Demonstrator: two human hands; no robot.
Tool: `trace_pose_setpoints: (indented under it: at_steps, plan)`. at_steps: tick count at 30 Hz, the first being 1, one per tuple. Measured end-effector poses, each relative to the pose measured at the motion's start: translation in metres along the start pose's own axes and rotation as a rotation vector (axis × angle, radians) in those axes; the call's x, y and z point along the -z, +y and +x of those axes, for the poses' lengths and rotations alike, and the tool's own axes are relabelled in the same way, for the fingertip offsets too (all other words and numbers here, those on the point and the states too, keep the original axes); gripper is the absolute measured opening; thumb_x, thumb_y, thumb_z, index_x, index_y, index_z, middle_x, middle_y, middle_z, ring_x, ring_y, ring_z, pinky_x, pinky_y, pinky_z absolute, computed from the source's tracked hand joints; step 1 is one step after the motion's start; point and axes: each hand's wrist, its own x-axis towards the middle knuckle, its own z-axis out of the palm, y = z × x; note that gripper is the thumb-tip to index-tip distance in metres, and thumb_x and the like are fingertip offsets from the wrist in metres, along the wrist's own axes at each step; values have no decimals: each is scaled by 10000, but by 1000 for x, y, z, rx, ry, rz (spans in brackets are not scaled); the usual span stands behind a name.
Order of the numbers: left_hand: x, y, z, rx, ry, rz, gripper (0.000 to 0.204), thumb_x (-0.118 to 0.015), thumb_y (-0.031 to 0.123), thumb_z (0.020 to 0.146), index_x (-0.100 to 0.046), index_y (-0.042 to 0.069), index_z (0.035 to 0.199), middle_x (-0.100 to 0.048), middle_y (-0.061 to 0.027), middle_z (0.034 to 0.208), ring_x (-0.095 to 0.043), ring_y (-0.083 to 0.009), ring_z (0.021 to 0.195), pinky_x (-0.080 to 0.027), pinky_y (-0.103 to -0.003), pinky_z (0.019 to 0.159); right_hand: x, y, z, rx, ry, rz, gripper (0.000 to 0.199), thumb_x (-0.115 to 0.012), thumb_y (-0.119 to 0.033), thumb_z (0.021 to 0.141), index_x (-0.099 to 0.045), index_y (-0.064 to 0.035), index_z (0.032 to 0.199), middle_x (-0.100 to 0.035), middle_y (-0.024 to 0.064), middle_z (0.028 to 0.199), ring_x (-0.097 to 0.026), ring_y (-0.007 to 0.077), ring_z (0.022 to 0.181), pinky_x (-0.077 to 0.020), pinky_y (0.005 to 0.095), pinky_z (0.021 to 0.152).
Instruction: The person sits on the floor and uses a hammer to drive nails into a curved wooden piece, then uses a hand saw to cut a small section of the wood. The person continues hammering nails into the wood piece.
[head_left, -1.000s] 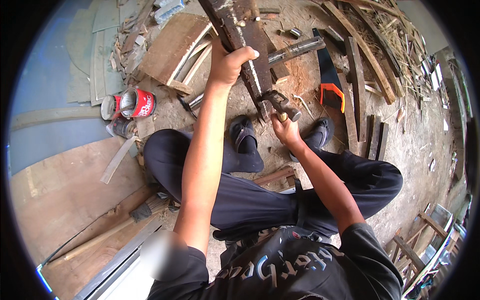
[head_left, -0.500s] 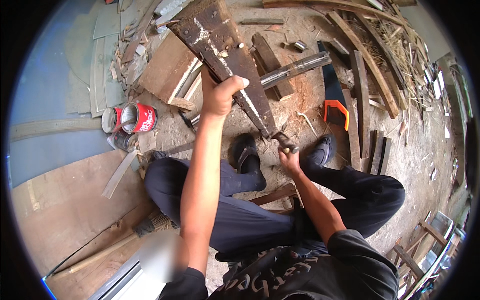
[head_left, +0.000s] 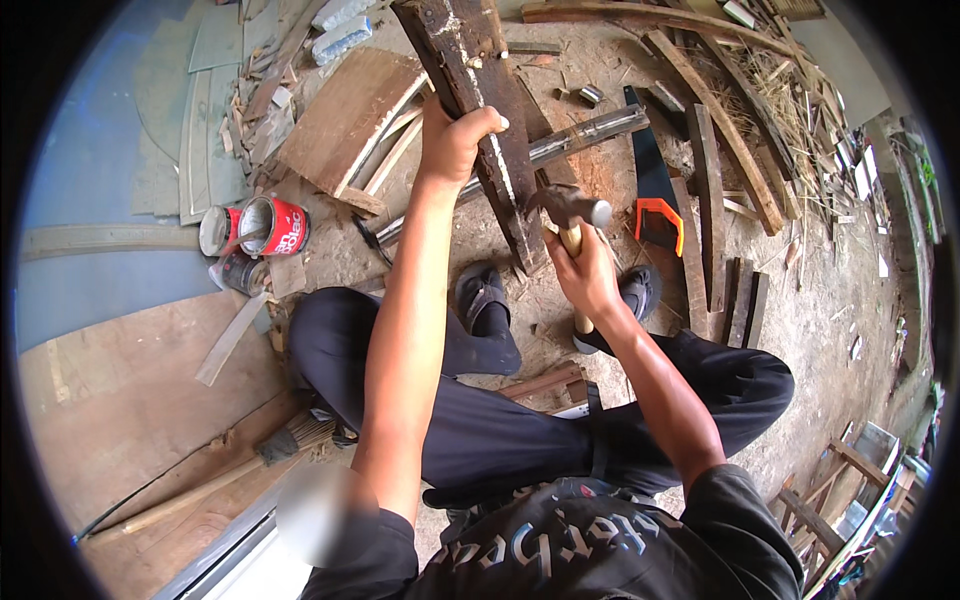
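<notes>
My left hand (head_left: 455,140) grips a dark, weathered wooden plank (head_left: 470,70) that stands tilted, its lower end on the dirt floor between my feet. My right hand (head_left: 585,275) is closed on the wooden handle of a claw hammer (head_left: 568,208), whose steel head sits against the plank's right edge just below my left hand. I am seated, dark trousers and grey sandals below the plank.
A handsaw with an orange handle (head_left: 655,205) lies right of the hammer. A metal pipe (head_left: 560,145) lies behind the plank. Red paint cans (head_left: 270,225) stand at left, beside plywood sheets (head_left: 120,400) and a brush (head_left: 290,440). Scrap timber (head_left: 720,150) piles at the right.
The plank has been tilted up and nearer. My right hand has risen with the hammer, from near the plank's lower end by my feet up to its middle edge.
</notes>
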Motion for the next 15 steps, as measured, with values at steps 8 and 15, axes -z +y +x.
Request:
trace_pose_setpoints:
  at_steps: [8, 15]
  plan:
    - [-2, 2, -7, -14, 9, -23, 129, -690, 35, 702, -654, 27, 826, -643, -3, 745, -601, -105, 665, -475, -273, 626, -19, 17, 7, 60, 28, -105, 322, -685, -274, 941, -567, 4, 1051, -634, 236, 743, -631, 414, 681, -483, 449, 631]
    - [-2, 2, -8, -12, 15, -32, 131, -684, 37, 703, -652, 21, 829, -640, -6, 747, -600, -109, 667, -481, -281, 630, -18, 19, 6, 220, 83, -44, 225, -666, -189, 928, -592, 2, 1022, -642, 231, 741, -637, 447, 710, -491, 462, 644]
